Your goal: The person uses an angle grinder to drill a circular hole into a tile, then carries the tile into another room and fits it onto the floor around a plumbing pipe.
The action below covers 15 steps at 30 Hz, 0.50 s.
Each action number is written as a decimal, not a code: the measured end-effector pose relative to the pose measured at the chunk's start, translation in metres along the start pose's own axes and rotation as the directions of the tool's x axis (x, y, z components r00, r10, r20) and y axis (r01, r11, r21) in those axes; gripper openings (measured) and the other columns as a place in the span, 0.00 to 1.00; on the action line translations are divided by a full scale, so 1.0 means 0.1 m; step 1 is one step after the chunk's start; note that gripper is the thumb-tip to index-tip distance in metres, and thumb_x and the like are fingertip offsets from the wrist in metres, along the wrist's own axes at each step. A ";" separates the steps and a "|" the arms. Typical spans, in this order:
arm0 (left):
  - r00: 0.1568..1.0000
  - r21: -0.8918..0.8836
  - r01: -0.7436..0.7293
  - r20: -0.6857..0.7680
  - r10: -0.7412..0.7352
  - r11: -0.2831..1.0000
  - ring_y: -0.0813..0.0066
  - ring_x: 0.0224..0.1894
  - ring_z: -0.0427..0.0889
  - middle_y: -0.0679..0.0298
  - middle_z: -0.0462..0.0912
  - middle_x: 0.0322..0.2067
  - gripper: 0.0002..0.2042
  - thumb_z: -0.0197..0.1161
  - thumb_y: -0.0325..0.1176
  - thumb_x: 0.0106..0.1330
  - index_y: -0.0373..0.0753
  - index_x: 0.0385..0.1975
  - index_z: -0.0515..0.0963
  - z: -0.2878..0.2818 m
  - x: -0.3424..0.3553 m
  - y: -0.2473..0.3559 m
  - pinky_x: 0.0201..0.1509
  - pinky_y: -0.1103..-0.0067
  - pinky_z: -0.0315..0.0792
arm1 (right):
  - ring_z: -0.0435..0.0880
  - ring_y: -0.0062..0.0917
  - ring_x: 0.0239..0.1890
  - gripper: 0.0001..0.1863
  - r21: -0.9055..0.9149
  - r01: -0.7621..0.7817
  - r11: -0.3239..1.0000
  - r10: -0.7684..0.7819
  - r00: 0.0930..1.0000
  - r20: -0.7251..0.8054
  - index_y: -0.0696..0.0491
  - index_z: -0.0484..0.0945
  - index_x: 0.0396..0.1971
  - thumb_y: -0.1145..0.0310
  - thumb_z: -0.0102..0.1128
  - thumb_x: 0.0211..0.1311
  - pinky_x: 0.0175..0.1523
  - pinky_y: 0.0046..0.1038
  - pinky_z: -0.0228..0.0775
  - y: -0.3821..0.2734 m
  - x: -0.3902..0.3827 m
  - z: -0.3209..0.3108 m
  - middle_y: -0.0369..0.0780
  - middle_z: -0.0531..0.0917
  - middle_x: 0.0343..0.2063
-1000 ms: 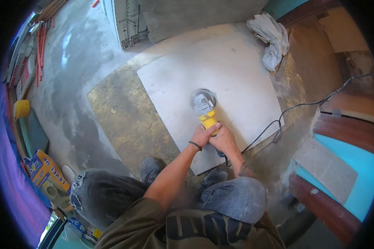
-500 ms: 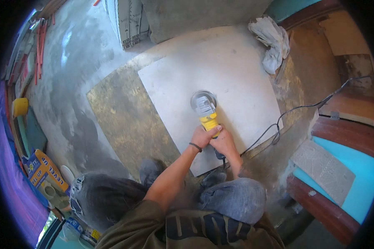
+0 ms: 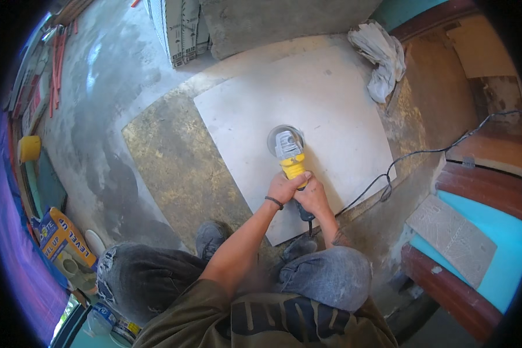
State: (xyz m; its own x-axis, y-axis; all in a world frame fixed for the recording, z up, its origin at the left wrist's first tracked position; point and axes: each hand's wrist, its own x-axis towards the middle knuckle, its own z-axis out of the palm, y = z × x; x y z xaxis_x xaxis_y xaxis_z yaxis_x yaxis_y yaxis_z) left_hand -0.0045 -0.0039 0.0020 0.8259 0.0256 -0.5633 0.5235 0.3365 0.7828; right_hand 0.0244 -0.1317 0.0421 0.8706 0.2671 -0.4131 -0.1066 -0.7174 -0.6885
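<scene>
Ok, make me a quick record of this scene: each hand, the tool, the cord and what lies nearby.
Left hand: closed around the grinder
Right hand: also on it, beside the left
Tool: yellow and grey, disc end over the white panel
Cord: dark, looped, running rightward
Upper right: crumpled whitish sheet
Right: patterned tile on turquoise surface

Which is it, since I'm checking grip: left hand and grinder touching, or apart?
Touching: the head view shows the left hand gripping the grinder at its yellow body.
</scene>
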 end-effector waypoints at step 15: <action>0.998 0.077 0.061 0.008 -0.062 0.995 0.77 0.41 0.83 0.60 0.87 0.41 0.22 0.72 0.45 0.63 0.29 0.46 0.83 0.03 -0.03 0.20 0.46 0.78 0.77 | 0.84 0.51 0.48 0.32 -0.015 -0.061 0.998 0.062 0.998 0.025 0.61 0.75 0.50 0.56 0.73 0.49 0.51 0.42 0.77 0.03 0.02 -0.03 0.56 0.84 0.43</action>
State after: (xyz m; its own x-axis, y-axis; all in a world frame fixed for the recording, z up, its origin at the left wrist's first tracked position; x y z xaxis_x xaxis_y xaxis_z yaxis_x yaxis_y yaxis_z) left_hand 0.0041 0.0001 0.0197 0.7936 -0.0027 -0.6085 0.5875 0.2636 0.7651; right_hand 0.0278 -0.1350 0.0414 0.8500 0.2384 -0.4698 -0.1527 -0.7420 -0.6528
